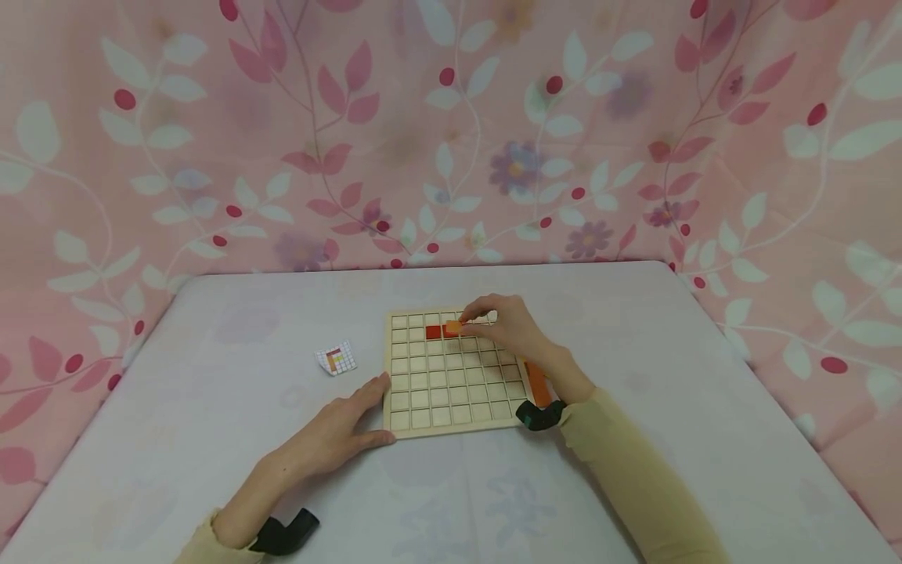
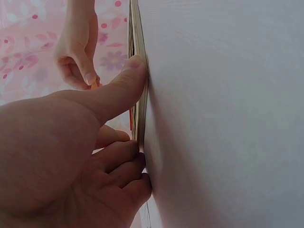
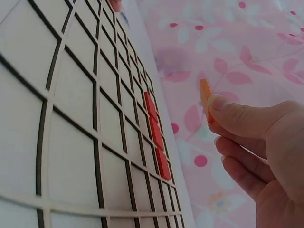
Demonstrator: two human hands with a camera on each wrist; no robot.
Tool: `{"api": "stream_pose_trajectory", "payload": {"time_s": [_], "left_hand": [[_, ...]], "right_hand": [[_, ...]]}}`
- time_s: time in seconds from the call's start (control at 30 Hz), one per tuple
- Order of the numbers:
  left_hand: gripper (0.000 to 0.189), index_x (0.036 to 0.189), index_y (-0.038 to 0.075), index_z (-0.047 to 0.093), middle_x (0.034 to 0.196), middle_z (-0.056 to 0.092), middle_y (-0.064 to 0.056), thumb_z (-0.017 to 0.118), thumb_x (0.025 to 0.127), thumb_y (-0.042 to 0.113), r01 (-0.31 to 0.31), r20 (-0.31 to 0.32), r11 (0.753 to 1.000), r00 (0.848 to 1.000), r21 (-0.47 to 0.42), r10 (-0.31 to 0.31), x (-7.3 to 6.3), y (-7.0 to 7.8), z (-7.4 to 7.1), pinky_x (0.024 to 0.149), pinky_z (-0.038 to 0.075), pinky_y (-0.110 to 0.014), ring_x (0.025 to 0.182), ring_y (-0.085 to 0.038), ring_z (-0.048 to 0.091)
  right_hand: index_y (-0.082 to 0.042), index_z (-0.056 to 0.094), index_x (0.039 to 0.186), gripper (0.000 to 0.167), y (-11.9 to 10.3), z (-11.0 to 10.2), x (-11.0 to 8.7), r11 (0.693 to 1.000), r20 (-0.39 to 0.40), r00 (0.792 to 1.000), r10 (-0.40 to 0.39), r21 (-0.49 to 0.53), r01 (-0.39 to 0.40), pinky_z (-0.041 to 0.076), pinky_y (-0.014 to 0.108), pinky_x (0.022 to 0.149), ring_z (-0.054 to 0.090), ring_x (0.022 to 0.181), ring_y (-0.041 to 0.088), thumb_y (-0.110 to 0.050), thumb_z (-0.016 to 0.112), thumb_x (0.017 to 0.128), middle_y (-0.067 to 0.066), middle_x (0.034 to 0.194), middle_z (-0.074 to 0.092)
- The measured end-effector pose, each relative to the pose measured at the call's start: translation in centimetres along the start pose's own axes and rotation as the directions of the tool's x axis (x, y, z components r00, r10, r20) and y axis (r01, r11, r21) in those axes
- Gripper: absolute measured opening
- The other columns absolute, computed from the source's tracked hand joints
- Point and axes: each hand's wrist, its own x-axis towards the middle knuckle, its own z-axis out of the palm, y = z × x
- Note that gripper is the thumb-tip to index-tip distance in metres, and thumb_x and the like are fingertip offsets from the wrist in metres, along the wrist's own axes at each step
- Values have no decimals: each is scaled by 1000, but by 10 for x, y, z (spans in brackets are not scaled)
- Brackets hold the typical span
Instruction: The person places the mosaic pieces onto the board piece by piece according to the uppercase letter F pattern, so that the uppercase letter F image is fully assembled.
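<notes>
A square wooden grid board lies on the table. In the right wrist view, three red tiles sit in a row in its cells near the far edge. My right hand pinches an orange tile between thumb and fingers, above the board and over the red row in the head view. At the board's near left corner, my left hand touches the edge with thumb and fingertips. The left wrist view shows its thumb against the board's side.
Left of the board lies a small pattern card with a coloured grid. An orange object, partly hidden by the right forearm, lies along the board's right edge. White cloth covers the table, and a floral curtain hangs behind.
</notes>
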Motion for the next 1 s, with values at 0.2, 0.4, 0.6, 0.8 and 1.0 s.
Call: {"api": "stream_pose_trajectory", "payload": {"time_s": [0.2,0.4,0.6,0.8,1.0], "left_hand": [[87,157,6,29,161,33,-16,73,90,39,-13,-1,1000,1000,2,13,0,0,0,117,31,-53,148,-34,31],[87,157,5,29,160,33,-18,73,90,39,-15,-2,1000,1000,5,15,0,0,0,117,31,-53,147,-35,31],[86,157,6,29,161,32,-17,72,91,40,-17,-2,1000,1000,6,17,0,0,0,116,32,-53,148,-35,32],[87,157,5,29,160,33,-17,73,90,40,-11,1,1000,1000,5,11,0,-1,0,116,33,-54,147,-35,33],[87,158,6,28,161,32,-17,72,91,41,-17,1,1000,1000,12,17,1,0,0,116,32,-54,147,-35,32]], "right_hand": [[-11,77,96,15,-5,16,6,1000,9,1000,-8,25,8,54,52,88,68,94,28,-17,83,83,2,95,76],[-10,76,96,18,-9,30,5,1000,56,998,8,2,-8,53,46,92,69,95,24,-20,83,83,2,95,76],[-14,76,95,13,-8,37,3,999,64,997,51,-7,-50,54,39,92,68,96,19,-19,82,84,-3,97,75],[-16,77,97,14,-4,43,-1,998,88,994,62,5,-62,54,33,91,67,99,13,-23,80,86,-6,97,75],[-15,78,98,15,-1,47,-3,998,66,996,55,-38,-52,54,33,90,66,99,13,-23,81,85,-5,98,75]]}}
